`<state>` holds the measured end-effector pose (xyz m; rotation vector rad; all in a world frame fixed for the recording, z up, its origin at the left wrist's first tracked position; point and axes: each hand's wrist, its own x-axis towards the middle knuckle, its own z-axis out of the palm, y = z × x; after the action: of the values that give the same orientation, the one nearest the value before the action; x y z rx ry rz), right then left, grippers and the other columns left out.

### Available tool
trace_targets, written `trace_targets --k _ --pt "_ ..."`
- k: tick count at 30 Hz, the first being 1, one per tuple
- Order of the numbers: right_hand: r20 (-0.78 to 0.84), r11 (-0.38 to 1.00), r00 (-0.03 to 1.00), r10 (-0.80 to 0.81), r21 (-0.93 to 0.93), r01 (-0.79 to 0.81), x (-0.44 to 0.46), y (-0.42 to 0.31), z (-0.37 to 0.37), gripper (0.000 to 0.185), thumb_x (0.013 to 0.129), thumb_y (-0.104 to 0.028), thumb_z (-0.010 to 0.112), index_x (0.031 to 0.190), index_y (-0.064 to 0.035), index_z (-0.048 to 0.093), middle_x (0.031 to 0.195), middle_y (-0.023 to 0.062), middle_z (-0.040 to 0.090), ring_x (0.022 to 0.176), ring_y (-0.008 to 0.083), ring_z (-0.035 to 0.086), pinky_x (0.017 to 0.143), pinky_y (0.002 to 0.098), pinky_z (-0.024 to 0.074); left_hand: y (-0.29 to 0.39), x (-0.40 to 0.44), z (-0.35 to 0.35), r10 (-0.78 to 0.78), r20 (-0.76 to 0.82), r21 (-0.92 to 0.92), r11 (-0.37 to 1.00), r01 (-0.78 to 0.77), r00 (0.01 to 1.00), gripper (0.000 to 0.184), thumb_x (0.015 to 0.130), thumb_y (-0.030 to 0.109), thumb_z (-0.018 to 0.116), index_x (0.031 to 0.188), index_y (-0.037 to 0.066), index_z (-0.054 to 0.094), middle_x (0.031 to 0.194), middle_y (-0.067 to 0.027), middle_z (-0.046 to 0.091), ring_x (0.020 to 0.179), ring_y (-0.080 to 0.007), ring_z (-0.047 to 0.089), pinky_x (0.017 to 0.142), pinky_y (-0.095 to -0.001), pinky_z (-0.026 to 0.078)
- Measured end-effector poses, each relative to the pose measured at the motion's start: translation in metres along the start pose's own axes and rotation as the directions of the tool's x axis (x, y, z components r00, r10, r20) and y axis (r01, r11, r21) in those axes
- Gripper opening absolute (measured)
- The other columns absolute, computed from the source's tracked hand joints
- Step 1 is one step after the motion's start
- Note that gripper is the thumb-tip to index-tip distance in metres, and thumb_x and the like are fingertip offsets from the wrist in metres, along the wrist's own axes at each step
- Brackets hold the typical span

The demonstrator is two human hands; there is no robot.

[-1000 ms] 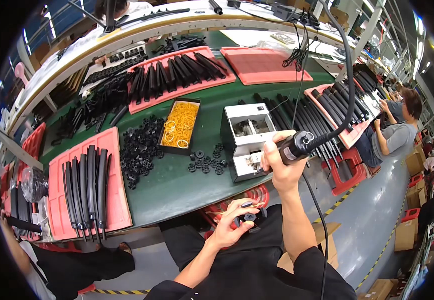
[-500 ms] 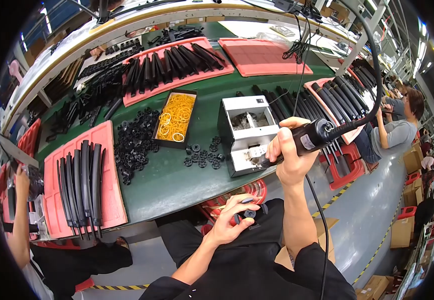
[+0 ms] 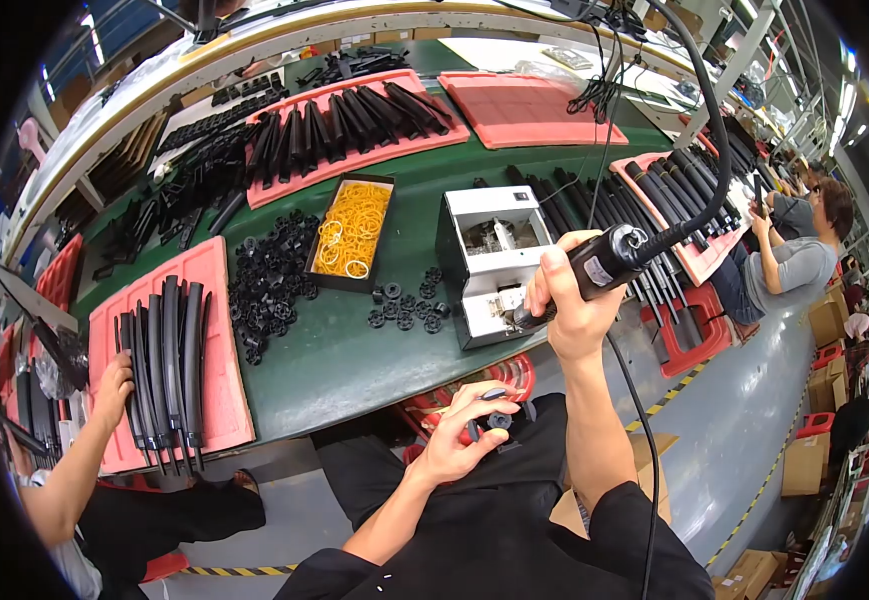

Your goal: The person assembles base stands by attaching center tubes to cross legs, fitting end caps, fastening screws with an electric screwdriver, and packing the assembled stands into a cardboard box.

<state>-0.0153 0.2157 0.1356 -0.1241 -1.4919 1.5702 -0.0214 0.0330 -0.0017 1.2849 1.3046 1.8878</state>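
My right hand (image 3: 580,315) is wrapped around a black corded electric screwdriver (image 3: 605,265), whose lower end points down-left at the front of a white screw feeder (image 3: 495,255). Whether the tip touches the feeder is hidden by my fingers. Low over my lap, the left hand (image 3: 455,440) holds a small black round plastic part (image 3: 500,421) between thumb and fingers, along with other dark pieces that I cannot make out fully. More black round parts (image 3: 405,308) lie loose on the green table, left of the feeder.
A black box of yellow rubber bands (image 3: 353,230) stands beside a heap of black parts (image 3: 270,280). Pink trays (image 3: 235,390) carry long black tubes. At left a co-worker's hand (image 3: 115,388) touches the tubes; another person (image 3: 795,255) sits at right. A thick cable (image 3: 720,150) arches above.
My right hand and the screwdriver have shifted slightly up and left. My left hand stays nearly still. The co-worker's hand at left has come over to the tubes on the pink tray.
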Motion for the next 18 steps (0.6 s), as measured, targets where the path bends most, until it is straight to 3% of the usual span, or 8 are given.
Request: trace_targets --k 4,7,9,10,14,18 --pt "-0.018 0.991 0.993 0.113 -0.068 -0.114 -0.007 -0.016 0.004 0.017 0.093 -0.003 0.065 0.106 -0.0007 0.054 0.060 0.0046 0.052 0.043 0.0117 0.045 0.041 0.0261 0.0411 0.003 0.000 -0.001 -0.019 -0.009 -0.011 1.000 0.019 1.000 0.034 0.092 0.015 0.072 0.124 0.003 0.068 0.138 -0.0191 0.055 0.125 -0.0336 0.055 0.107 -0.0444 0.043" --pt "0.005 0.993 0.996 0.085 -0.084 -0.085 -0.017 -0.044 0.002 0.015 0.095 -0.006 0.063 0.105 -0.0011 0.053 0.059 0.0045 0.052 0.042 0.0116 0.044 0.040 0.0265 0.0408 0.002 0.001 -0.002 -0.010 -0.024 -0.020 1.000 0.009 1.000 0.034 0.092 0.015 0.072 0.124 0.003 0.068 0.138 -0.0189 0.056 0.124 -0.0335 0.055 0.107 -0.0443 0.043" --pt "-0.029 0.994 0.999 0.013 0.110 -0.010 -0.024 -0.067 0.001 0.021 0.098 -0.015 0.065 0.106 -0.0023 0.050 0.058 0.0037 0.051 0.042 0.0115 0.044 0.041 0.0264 0.0413 0.002 0.000 -0.001 -0.001 -0.036 -0.028 1.000 0.000 0.999 0.034 0.091 0.014 0.072 0.124 0.003 0.068 0.138 -0.0186 0.056 0.124 -0.0333 0.055 0.107 -0.0441 0.043" --pt "-0.030 0.994 0.999 0.015 0.106 -0.012 -0.029 -0.074 0.002 0.021 0.098 -0.015 0.065 0.106 -0.0023 0.050 0.058 0.0037 0.051 0.042 0.0115 0.044 0.041 0.0264 0.0413 0.002 -0.001 0.000 -0.002 -0.036 -0.032 0.999 0.001 0.999 0.034 0.091 0.014 0.072 0.124 0.003 0.068 0.138 -0.0186 0.056 0.124 -0.0333 0.055 0.107 -0.0441 0.043" --pt "0.165 0.971 0.985 -0.043 0.240 0.002 -0.051 -0.094 0.008 0.029 0.099 -0.024 0.067 0.107 -0.0036 0.047 0.056 0.0028 0.049 0.042 0.0117 0.044 0.042 0.0263 0.0418 0.002 0.001 0.003 -0.005 -0.021 -0.053 0.999 0.004 1.000 0.034 0.093 0.015 0.071 0.126 0.006 0.069 0.142 -0.0151 0.056 0.130 -0.0318 0.051 0.112 -0.0450 0.037" --pt "0.184 0.988 0.982 0.028 0.146 -0.056 -0.066 -0.092 0.014 0.033 0.098 -0.026 0.070 0.106 -0.0045 0.045 0.055 0.0023 0.049 0.042 0.0118 0.044 0.043 0.0263 0.0425 0.002 0.001 0.007 0.011 -0.034 -0.037 0.999 -0.013 0.999 0.035 0.093 0.015 0.072 0.127 0.007 0.069 0.142 -0.0151 0.056 0.130 -0.0315 0.052 0.111 -0.0448 0.038"
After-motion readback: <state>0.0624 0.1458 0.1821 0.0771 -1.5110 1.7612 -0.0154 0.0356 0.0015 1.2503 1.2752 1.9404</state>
